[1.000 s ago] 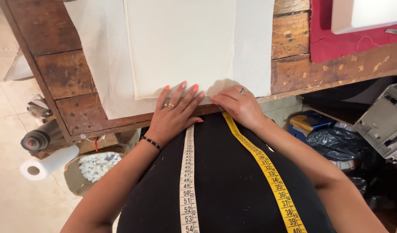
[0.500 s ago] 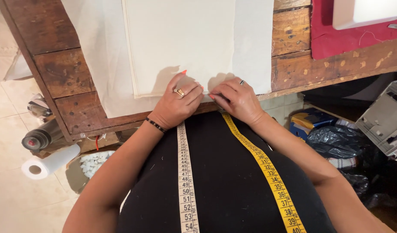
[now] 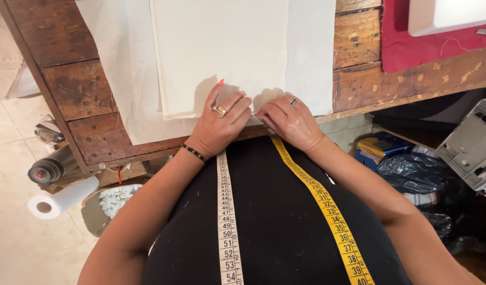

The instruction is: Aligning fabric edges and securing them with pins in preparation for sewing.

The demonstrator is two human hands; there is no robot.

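a: hands first — the left hand (image 3: 217, 128) lies palm down on the near edge of the folded cream fabric (image 3: 222, 53), fingers together and pressed flat, one orange-nailed fingertip reaching further up the cloth. the right hand (image 3: 288, 120) sits just beside it, fingers curled down onto the same edge; whether they pinch the cloth or only press it, i can't tell.

b: and the fabric itself?

a: it lies on a wider pale cloth (image 3: 132, 68) spread over the wooden table (image 3: 69, 89), its near edge close to the table's front rim, right under both hands.

b: so which step, by your reading?

a: smoothing or squaring that near edge, i'd judge — both hands bear on it. any further pass along it would call for even pressure, so the layers don't creep apart.

b: anything else close?

a: a tape measure (image 3: 327, 211) hangs round the person's neck, over a black top.
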